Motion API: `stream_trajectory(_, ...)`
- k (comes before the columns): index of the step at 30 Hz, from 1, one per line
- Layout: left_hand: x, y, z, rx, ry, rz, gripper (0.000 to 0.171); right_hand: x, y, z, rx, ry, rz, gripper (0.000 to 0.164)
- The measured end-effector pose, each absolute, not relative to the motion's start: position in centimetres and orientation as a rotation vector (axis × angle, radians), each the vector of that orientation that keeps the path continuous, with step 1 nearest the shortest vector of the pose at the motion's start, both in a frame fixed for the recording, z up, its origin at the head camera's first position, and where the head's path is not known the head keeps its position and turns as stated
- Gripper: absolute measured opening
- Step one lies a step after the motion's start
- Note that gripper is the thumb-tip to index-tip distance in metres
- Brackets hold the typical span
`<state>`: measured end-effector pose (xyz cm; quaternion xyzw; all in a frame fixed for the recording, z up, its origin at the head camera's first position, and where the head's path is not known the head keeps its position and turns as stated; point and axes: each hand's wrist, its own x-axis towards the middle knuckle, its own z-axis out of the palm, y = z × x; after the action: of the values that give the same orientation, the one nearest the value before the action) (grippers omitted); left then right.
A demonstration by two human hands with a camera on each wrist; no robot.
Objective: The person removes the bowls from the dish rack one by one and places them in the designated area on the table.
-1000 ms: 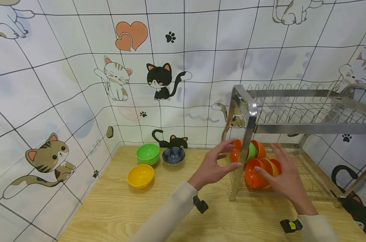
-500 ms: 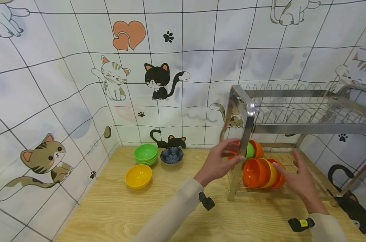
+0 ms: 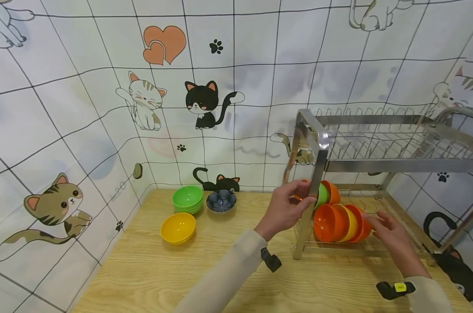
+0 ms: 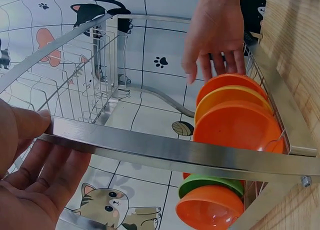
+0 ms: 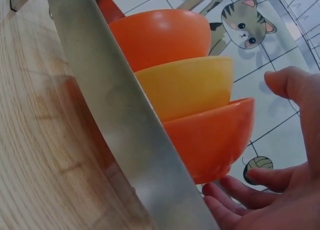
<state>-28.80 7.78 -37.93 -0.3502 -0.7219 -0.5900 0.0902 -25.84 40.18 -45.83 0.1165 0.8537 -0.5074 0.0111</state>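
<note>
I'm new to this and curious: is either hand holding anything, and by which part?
The left hand holds the rack by its front left post. The right hand, open beside the rightmost orange bowl, grips nothing.

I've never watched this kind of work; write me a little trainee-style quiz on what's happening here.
1. What does the left hand grip?
A. a green bowl
B. the metal frame of the rack
C. a yellow bowl
2. True or false: the dark bowl stands on the table, outside the rack.
3. Fill in two words: the rack's front row has a ____ between two orange bowls.

Key: 1 B; 2 true; 3 yellow bowl.
</note>
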Motion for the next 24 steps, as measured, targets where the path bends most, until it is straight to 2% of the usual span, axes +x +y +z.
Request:
stream_trajectory(11, -28.96, 7.95, -38.0, -1.06, -2.182, -1.679, 0.022, -26.61, 40.08, -45.79, 0.584, 2.503, -1.561, 0.117)
stream_trajectory(24, -29.0, 7.95, -38.31, -1.061, -2.183, -1.646, 0.02, -26.63, 40.07, -46.01, 0.605, 2.553, -1.52, 0.115)
